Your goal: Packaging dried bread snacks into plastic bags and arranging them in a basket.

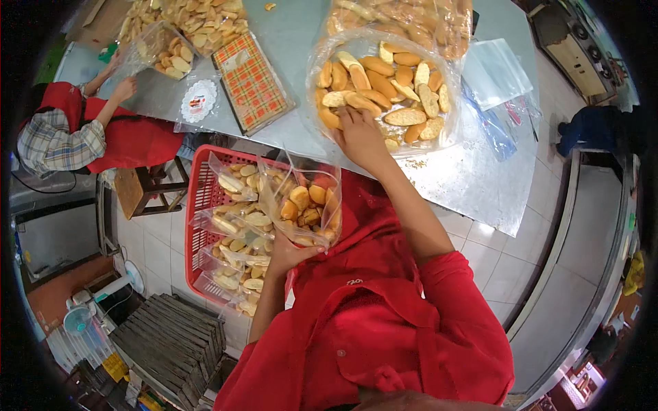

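My left hand (294, 255) grips the lower part of a clear plastic bag (333, 218) from beneath. Inside this open-topped bag are golden-brown bread slices (299, 197), held close to my red apron. On the metal table, my right hand (364, 137) reaches over the near left rim of a large clear plastic bag (455, 115), its mouth spread wide. Its fingers touch a bread slice (361, 103); whether they grip it is unclear. Around them lie many oval slices, some crust up and others showing pale crumb.
A red plastic basket (193, 231) with several filled bags stands left of me. A plaid-patterned box (255, 82) and flat clear bags (496, 72) lie on the metal table (288, 31). At left, a co-worker's hand (124, 89) is by another bread bag (175, 59). A wooden stool (136, 190) stands below.
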Available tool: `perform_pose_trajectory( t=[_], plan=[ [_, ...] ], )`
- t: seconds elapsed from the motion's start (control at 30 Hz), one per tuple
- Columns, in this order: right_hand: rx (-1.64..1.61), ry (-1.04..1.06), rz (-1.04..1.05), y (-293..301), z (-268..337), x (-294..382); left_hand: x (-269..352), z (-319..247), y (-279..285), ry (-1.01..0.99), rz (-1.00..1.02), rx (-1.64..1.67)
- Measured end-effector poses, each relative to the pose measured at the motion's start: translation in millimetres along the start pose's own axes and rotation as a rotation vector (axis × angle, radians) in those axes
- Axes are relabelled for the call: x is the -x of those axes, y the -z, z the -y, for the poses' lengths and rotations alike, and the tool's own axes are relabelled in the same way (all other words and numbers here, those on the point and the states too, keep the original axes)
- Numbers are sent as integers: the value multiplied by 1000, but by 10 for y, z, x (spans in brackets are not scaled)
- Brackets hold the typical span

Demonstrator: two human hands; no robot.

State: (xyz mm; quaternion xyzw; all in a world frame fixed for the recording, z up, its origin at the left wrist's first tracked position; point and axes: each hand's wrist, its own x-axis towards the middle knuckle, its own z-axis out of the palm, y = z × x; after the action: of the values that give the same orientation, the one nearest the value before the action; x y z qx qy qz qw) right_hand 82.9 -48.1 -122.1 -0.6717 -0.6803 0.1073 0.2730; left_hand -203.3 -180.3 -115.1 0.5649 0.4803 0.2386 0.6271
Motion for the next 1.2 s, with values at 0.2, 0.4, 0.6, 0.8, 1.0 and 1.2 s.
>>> perform_pose_trajectory(
  t=[0.2, 0.4, 0.6, 0.8, 1.0, 1.2],
  plan=[
    [-185, -226, 240, 224, 8, -67, 65, 160, 51, 24, 23, 17],
    [-339, -155, 370, -9, -16, -8, -8, -130, 59, 128, 122, 72],
    [-83, -88, 173, 9, 412, 282, 7, -148, 27, 107, 112, 66],
    [-200, -107, 73, 102, 394, 231, -4, -247, 32, 158, 138, 17],
    [113, -168, -262, 561, -31, 150, -12, -4, 16, 183, 169, 12],
    [-197, -116, -127, 851, -653, 194, -185, -482, -158, -190, 78, -75]
  ],
)
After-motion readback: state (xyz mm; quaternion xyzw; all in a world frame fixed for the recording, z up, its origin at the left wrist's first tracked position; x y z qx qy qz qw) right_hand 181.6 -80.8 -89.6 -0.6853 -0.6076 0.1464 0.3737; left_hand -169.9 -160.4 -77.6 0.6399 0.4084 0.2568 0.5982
